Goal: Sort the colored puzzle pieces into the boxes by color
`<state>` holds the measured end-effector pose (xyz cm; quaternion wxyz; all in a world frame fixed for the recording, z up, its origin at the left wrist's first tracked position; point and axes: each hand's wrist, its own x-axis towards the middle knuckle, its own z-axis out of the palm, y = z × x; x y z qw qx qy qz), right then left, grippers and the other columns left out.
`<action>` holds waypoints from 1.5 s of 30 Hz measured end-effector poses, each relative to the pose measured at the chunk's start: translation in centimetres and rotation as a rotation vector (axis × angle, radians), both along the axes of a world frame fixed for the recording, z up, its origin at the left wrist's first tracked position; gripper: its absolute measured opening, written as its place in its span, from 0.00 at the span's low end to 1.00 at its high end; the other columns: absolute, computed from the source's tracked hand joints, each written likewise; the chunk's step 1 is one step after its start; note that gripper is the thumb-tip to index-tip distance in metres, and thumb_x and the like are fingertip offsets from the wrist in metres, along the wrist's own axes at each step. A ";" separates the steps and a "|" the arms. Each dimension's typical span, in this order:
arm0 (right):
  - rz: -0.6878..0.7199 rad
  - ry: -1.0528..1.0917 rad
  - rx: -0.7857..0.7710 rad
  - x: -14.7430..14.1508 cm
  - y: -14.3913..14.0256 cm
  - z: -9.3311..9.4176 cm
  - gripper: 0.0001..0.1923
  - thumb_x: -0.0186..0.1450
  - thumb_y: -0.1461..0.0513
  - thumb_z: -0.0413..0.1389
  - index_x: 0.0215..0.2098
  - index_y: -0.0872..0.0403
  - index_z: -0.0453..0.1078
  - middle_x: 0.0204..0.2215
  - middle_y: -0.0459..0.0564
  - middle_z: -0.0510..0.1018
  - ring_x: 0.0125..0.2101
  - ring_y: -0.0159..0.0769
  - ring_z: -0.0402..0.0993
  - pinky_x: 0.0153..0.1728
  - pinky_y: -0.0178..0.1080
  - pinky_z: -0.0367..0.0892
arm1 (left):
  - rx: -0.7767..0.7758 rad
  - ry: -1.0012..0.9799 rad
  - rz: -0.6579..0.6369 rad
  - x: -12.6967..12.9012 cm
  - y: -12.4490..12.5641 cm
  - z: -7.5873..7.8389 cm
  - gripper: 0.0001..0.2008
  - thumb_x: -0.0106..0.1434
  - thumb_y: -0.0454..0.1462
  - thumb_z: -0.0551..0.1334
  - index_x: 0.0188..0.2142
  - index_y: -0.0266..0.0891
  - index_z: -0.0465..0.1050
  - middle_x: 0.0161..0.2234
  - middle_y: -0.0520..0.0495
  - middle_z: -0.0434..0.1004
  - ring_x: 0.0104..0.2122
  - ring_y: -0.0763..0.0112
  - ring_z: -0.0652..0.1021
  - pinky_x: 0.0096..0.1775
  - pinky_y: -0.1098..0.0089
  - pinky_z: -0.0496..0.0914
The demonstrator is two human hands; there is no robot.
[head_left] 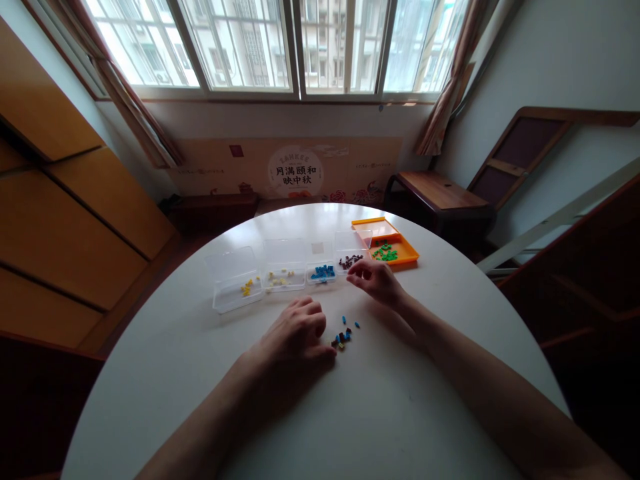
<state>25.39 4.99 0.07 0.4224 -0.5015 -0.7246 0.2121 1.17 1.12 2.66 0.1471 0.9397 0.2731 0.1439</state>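
Observation:
On the white table, a small loose pile of building bricks [342, 339] in blue, brown and pale yellow lies between my hands. My left hand [300, 327] rests just left of it, palm down, fingers bent and thumb apart, the thumb tip at the pile's edge. My right hand [376, 279] is above the table in front of the box of dark brown bricks [350, 261], thumb and fingertips pinched together; anything between them is too small to make out. Blue bricks [323, 272] fill a clear box to the left of the brown ones.
Further left stand open clear boxes with pale bricks [281, 277] and yellow bricks [247, 287]. An orange case [407, 253] with green bricks [385, 253] sits behind my right hand. The round table [165, 373] curves away toward the window wall. A wooden chair [440, 190] stands beyond it.

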 end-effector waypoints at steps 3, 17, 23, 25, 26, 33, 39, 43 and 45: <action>0.291 -0.048 -0.305 0.5 -0.1 1.0 0.13 0.53 0.55 0.65 0.31 0.56 0.73 0.20 0.41 0.70 0.21 0.27 0.64 0.23 0.31 0.59 | 0.046 0.014 0.019 -0.1 0.0 -0.3 0.14 0.57 0.42 0.65 0.23 0.38 0.64 0.29 0.50 0.69 0.32 0.69 0.68 0.38 0.67 0.64; 0.434 -0.592 -0.244 -3.4 -4.4 3.2 0.18 0.48 0.55 0.69 0.31 0.53 0.68 0.25 0.44 0.75 0.25 0.33 0.67 0.23 0.33 0.52 | 0.121 -0.007 0.132 -0.4 0.6 -1.2 0.11 0.60 0.41 0.63 0.25 0.38 0.68 0.29 0.48 0.71 0.32 0.67 0.69 0.36 0.66 0.65; 0.462 -0.464 -0.272 -2.9 -3.9 3.1 0.14 0.52 0.61 0.67 0.34 0.53 0.70 0.26 0.43 0.74 0.26 0.30 0.68 0.24 0.30 0.56 | 0.010 -0.089 0.124 -0.7 0.5 -0.5 0.06 0.58 0.36 0.63 0.26 0.39 0.70 0.29 0.48 0.71 0.35 0.66 0.70 0.38 0.67 0.65; 0.519 -0.434 -0.376 -2.2 -3.6 3.2 0.16 0.51 0.62 0.67 0.35 0.52 0.70 0.24 0.40 0.73 0.24 0.29 0.68 0.23 0.29 0.57 | -0.025 -0.093 0.121 -0.7 0.5 -0.4 0.04 0.58 0.35 0.63 0.27 0.39 0.71 0.29 0.49 0.71 0.35 0.67 0.70 0.38 0.67 0.65; 0.540 -0.432 -0.421 -1.9 -3.4 3.3 0.16 0.50 0.63 0.67 0.35 0.52 0.70 0.23 0.39 0.73 0.24 0.28 0.68 0.23 0.28 0.57 | -0.038 -0.092 0.119 -0.8 0.6 -0.3 0.03 0.57 0.34 0.63 0.27 0.39 0.71 0.29 0.49 0.71 0.35 0.67 0.70 0.38 0.68 0.66; 0.533 -0.517 -0.386 -1.9 -3.1 3.4 0.07 0.53 0.63 0.65 0.28 0.56 0.72 0.24 0.43 0.74 0.24 0.27 0.66 0.23 0.29 0.55 | -0.070 -0.110 0.122 -0.7 0.8 -0.7 0.05 0.57 0.30 0.61 0.27 0.39 0.74 0.28 0.49 0.71 0.35 0.68 0.69 0.39 0.69 0.66; 0.509 -0.480 -0.370 -2.7 -3.5 3.8 0.07 0.56 0.60 0.63 0.30 0.57 0.73 0.23 0.43 0.74 0.24 0.26 0.65 0.25 0.29 0.55 | -0.036 -0.135 0.120 -0.6 0.8 -0.9 0.05 0.57 0.30 0.61 0.28 0.39 0.75 0.29 0.49 0.72 0.34 0.68 0.70 0.40 0.68 0.65; 0.525 -0.414 -0.387 -2.5 -3.3 3.5 0.07 0.55 0.61 0.64 0.31 0.56 0.74 0.23 0.41 0.73 0.24 0.25 0.65 0.26 0.28 0.56 | -0.017 -0.154 0.100 -0.7 1.1 -1.2 0.06 0.59 0.30 0.60 0.28 0.39 0.74 0.29 0.48 0.72 0.33 0.69 0.70 0.39 0.68 0.65; 0.490 -0.374 -0.377 -2.5 -3.2 3.3 0.08 0.55 0.62 0.64 0.32 0.56 0.74 0.23 0.41 0.72 0.24 0.25 0.65 0.26 0.28 0.56 | -0.019 -0.174 0.097 -0.8 1.2 -1.3 0.06 0.60 0.31 0.60 0.27 0.38 0.73 0.29 0.48 0.72 0.33 0.69 0.70 0.39 0.68 0.65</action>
